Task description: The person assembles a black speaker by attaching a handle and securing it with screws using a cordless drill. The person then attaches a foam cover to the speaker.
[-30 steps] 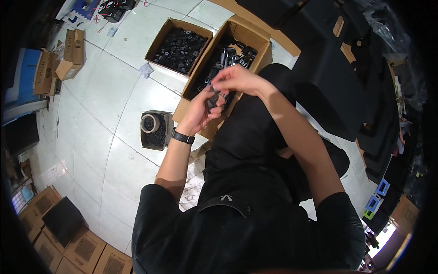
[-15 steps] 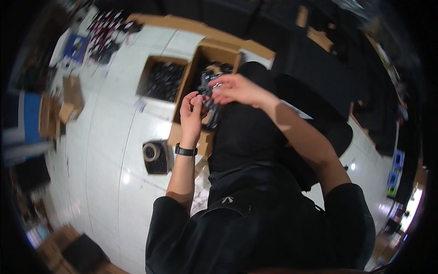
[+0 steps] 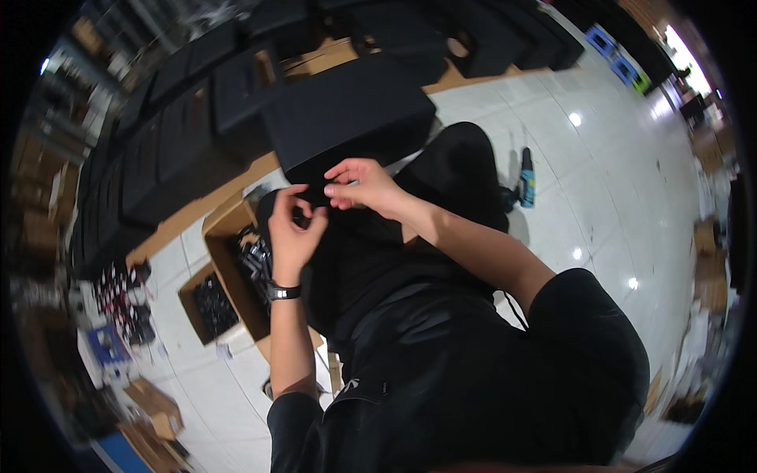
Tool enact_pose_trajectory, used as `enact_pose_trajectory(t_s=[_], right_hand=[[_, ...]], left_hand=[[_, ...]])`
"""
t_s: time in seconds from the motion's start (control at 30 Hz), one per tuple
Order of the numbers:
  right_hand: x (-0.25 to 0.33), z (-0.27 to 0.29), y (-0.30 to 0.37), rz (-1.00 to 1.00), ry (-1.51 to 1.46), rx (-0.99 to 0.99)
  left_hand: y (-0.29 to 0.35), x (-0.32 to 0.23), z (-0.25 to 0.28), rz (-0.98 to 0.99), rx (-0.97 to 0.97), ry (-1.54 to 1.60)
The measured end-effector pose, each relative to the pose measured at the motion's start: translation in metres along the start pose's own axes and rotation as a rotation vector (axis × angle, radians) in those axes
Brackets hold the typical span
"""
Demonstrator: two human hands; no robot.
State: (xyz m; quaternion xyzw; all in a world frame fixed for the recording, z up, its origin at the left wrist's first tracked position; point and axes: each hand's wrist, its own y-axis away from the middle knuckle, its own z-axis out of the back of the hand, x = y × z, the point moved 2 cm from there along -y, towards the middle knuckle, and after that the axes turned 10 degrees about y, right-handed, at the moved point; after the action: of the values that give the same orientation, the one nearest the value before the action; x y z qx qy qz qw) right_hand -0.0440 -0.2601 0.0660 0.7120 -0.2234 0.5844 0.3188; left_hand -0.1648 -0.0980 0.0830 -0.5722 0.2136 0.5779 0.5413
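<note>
Reader: What is largest, and how would it handle?

Describer: A pale tiled floor [image 3: 552, 158] spreads underneath. Ahead of the person stands a black box-shaped cabinet [image 3: 355, 110]. It looks stiff and bulky, probably awkward for one hand; two palms on opposite sides would suit it best.

Reader: And next in size?

Describer: Black trousers [image 3: 461, 158] cover the lap. To the person's left, a long open cardboard box [image 3: 223, 256] sits beside the leg. Its walls will likely flex, so lifting it full calls for support beneath, not a pull on the rim. A smaller cardboard box [image 3: 189, 303] stands along its outer side.

Reader: Where are the hands?

Describer: Both are raised over the lap, near each other but apart. The left hand [image 3: 293, 240] is just beside the long box, thumb and forefinger curved toward one another. The right hand [image 3: 364, 188] shows in front of the cabinet's lower edge, fingers bent, thumb close to the fingertips. Whether either grips something small cannot be told; the dark background would hide it.

Reader: And the smallest things?

Describer: Black and metallic parts [image 3: 256, 260] lie jumbled inside the long box. They seem hard, light enough for one hand, perhaps slippery where they shine; a pinch across the sides looks surest. Tinier black pieces [image 3: 213, 307] fill the smaller box.
</note>
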Motion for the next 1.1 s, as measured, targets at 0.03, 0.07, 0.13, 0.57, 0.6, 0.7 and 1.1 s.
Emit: enact_pose_trajectory(t_s=[0.03, 0.07, 0.13, 0.57, 0.6, 0.7, 1.1], right_hand=[[-0.008, 0.026, -0.005, 0.006, -0.024, -0.106], [-0.016, 0.053, -0.008, 0.071, -0.062, -0.192], [-0.021, 0.102, -0.014, 0.114, -0.072, -0.358], [0.003, 0.226, -0.079, 0.548, 0.872, -0.594], [-0.008, 0.232, -0.087, 0.505, 0.953, -0.527], [-0.003, 0.239, -0.08, 0.443, 0.862, -0.448], [-0.005, 0.263, -0.072, 0.386, 0.811, -0.31]], left_hand=[[-0.01, 0.011, -0.006, 0.029, 0.012, 0.053], [-0.022, 0.028, -0.009, 0.059, 0.025, 0.101], [-0.052, 0.055, -0.014, 0.297, 0.025, 0.479], [-0.201, 0.096, -0.068, -0.114, 0.207, -0.501], [-0.195, 0.117, -0.066, -0.175, 0.215, -0.497], [-0.19, 0.141, -0.065, -0.273, 0.193, -0.467], [-0.185, 0.129, -0.067, -0.149, -0.039, -0.415]])
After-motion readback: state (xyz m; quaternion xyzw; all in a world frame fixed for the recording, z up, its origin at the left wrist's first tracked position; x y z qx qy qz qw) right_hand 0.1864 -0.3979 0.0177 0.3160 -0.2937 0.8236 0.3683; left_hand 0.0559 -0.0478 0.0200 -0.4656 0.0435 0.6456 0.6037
